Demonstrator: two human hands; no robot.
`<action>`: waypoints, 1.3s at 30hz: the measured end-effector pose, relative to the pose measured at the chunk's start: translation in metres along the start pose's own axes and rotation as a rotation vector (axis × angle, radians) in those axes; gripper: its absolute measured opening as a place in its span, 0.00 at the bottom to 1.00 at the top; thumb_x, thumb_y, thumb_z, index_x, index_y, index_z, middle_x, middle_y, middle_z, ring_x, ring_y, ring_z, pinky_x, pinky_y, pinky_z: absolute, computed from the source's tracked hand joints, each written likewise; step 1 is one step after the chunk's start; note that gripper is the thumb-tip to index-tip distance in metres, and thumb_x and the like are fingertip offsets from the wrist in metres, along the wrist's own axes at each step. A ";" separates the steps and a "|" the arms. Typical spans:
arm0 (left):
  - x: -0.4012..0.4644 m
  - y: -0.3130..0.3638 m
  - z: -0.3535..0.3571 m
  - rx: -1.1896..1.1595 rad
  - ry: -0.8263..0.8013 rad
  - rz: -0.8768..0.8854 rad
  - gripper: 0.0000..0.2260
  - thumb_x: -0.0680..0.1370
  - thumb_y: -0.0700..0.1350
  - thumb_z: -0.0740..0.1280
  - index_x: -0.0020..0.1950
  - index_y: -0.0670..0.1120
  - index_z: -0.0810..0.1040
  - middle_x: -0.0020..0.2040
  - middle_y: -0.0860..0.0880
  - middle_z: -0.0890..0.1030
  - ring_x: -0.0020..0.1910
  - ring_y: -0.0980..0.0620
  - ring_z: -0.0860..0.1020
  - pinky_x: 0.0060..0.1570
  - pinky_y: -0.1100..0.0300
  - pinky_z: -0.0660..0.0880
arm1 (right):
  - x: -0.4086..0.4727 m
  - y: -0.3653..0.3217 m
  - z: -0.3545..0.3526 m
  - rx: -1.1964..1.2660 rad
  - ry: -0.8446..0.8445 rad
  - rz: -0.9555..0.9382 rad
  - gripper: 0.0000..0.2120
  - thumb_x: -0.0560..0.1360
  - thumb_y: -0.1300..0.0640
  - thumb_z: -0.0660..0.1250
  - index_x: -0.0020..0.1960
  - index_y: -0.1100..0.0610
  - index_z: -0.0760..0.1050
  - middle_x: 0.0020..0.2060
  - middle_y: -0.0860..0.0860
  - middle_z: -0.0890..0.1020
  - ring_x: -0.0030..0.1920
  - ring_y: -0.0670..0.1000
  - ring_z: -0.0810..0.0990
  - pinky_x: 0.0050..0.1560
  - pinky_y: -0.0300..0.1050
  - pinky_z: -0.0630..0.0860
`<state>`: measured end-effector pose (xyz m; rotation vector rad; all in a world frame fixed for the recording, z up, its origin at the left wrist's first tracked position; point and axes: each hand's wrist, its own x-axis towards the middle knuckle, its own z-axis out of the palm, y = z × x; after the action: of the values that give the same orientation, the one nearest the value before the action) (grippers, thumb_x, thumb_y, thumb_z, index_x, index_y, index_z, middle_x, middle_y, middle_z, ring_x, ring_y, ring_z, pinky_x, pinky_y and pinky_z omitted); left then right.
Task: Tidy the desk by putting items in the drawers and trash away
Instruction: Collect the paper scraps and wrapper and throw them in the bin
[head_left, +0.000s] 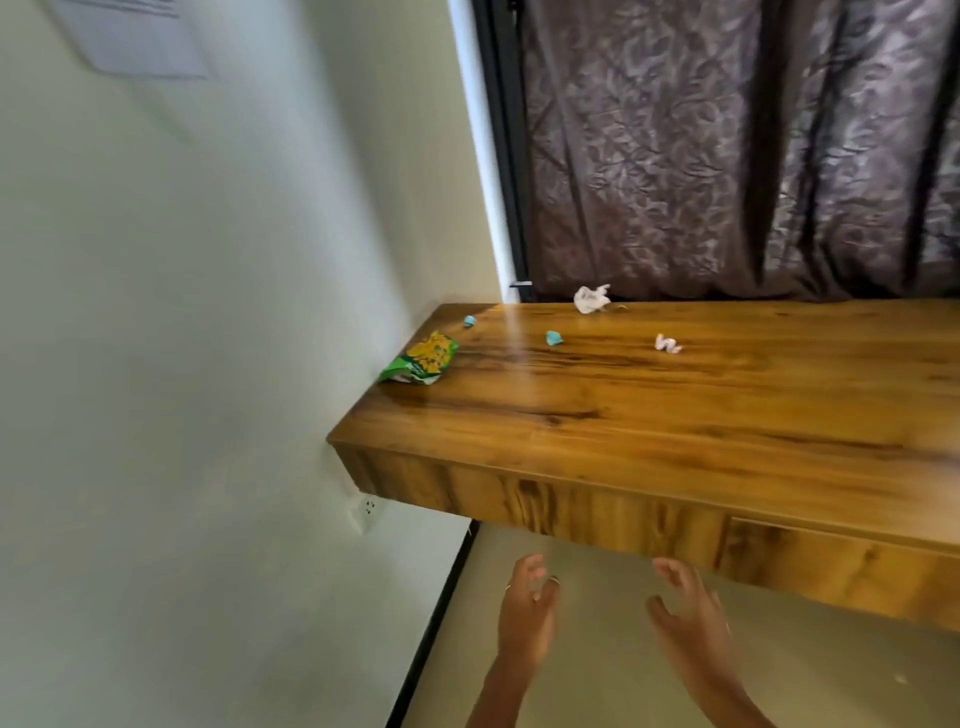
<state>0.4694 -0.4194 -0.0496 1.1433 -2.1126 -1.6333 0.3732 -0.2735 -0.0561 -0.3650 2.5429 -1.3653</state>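
Observation:
A wall-mounted wooden desk (675, 415) carries scattered trash. A green and yellow snack packet (421, 359) lies at its left edge by the wall. Two small blue crumpled wrappers (470, 321) (554, 338) sit further back. A larger crumpled white tissue (590, 299) lies at the rear edge, and a small white paper scrap (667, 344) rests to its right. The drawer fronts (597, 512) along the desk's face are closed. My left hand (527, 610) and my right hand (685, 618) hover below the desk's front edge, fingers relaxed, holding nothing.
A pale wall (208, 364) runs along the left, with a white socket (366, 512) under the desk. A dark patterned curtain (727, 156) hangs behind the desk. Beige floor (597, 675) lies beneath, with a black skirting strip (431, 623) beside the wall.

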 end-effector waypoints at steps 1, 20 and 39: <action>0.012 0.002 -0.007 -0.030 0.023 0.009 0.13 0.78 0.43 0.63 0.62 0.53 0.71 0.60 0.50 0.76 0.60 0.52 0.75 0.53 0.64 0.70 | 0.013 -0.013 0.010 0.036 -0.003 -0.040 0.16 0.70 0.61 0.68 0.57 0.52 0.74 0.56 0.51 0.78 0.60 0.56 0.74 0.59 0.55 0.69; 0.292 0.104 -0.060 -0.259 0.126 0.034 0.11 0.78 0.32 0.62 0.57 0.43 0.75 0.53 0.45 0.78 0.49 0.53 0.76 0.40 0.74 0.72 | 0.305 -0.149 0.106 -0.029 -0.006 -0.137 0.18 0.73 0.59 0.67 0.62 0.53 0.72 0.63 0.53 0.73 0.65 0.54 0.69 0.65 0.54 0.67; 0.474 0.181 0.015 -0.185 -0.107 0.100 0.23 0.78 0.43 0.66 0.72 0.47 0.65 0.70 0.47 0.69 0.68 0.48 0.68 0.65 0.56 0.67 | 0.455 -0.108 0.037 -0.598 0.182 0.027 0.20 0.77 0.66 0.59 0.68 0.54 0.70 0.69 0.51 0.70 0.71 0.53 0.64 0.67 0.44 0.65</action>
<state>0.0660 -0.7255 -0.0180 0.8985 -1.9947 -1.8355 -0.0324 -0.5075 -0.0241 -0.3114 3.0598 -0.6207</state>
